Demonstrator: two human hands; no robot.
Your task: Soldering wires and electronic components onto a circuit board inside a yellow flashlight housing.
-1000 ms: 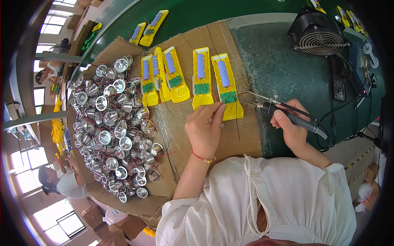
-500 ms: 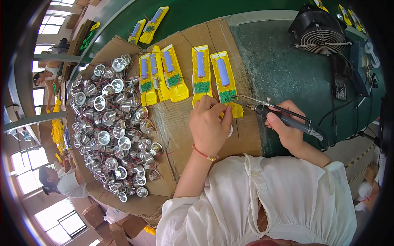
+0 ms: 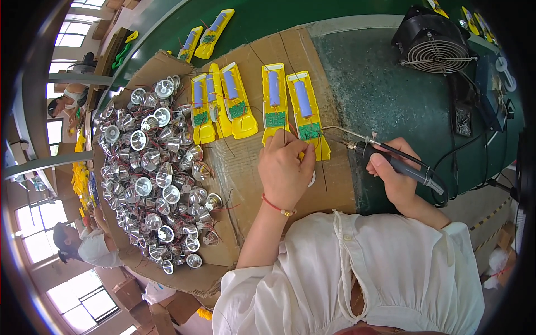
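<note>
Casing (image 3: 326, 148), yellow, bears 1 purple cell (image 3: 303, 99), green board (image 3: 309, 130); right fingers (image 3: 381, 163) grip soldering iron (image 3: 406, 167); unclear whether left fingers (image 3: 293, 147) grip anything.

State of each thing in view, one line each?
Left hand: fingers bent in, contents unclear
Right hand: closed around the soldering iron
Soldering iron: held, tip by the green board, contact unclear
Yellow casing nearest the tip: open
Blue battery in it: exposed
Green board: exposed
Reflectors: loose, heaped
Cardboard: spread under the casing
Fan: grille on, spinning unclear

Wht blouse (image 3: 391, 268) w/ red gold-trim bracelet (image 3: 272, 205)
</note>
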